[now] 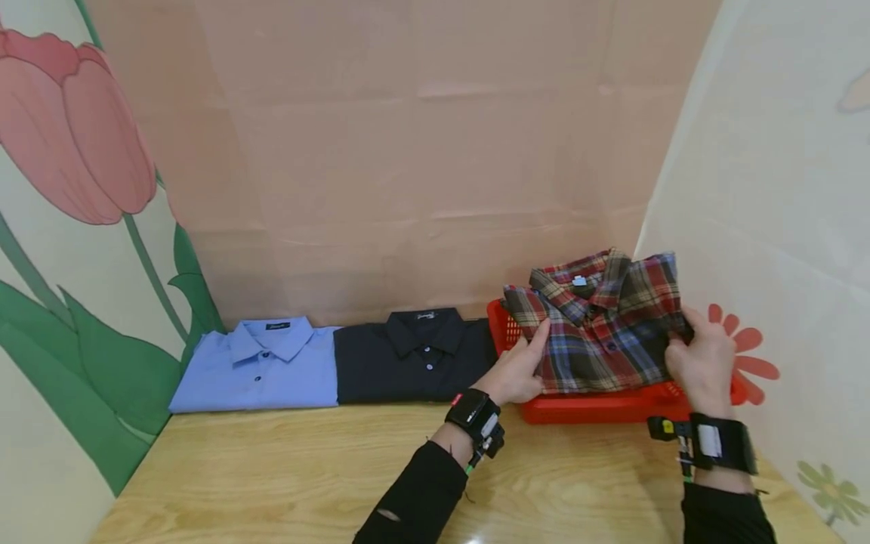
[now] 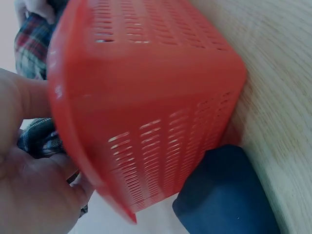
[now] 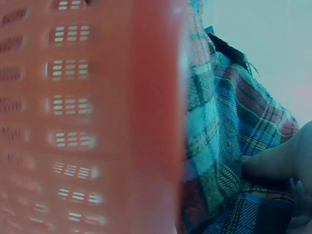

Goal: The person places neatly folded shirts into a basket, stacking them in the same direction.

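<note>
Plaid shirt point(image 1: 601, 329), folded, is held just above the red basket point(image 1: 584, 408) at the bench's right end, left hand point(image 1: 516, 370) and right hand point(image 1: 700, 363) with fingers curled round its sides, apparently mid-lift; next it needs a level carry.

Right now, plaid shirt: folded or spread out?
Folded. The plaid shirt is a compact rectangle, collar on top, gripped at its sides by the left hand and right hand over the red basket.

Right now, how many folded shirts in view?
3. Light blue shirt far left on the table, black shirt beside it, plaid shirt held over the red basket. The basket may hide more.
</note>
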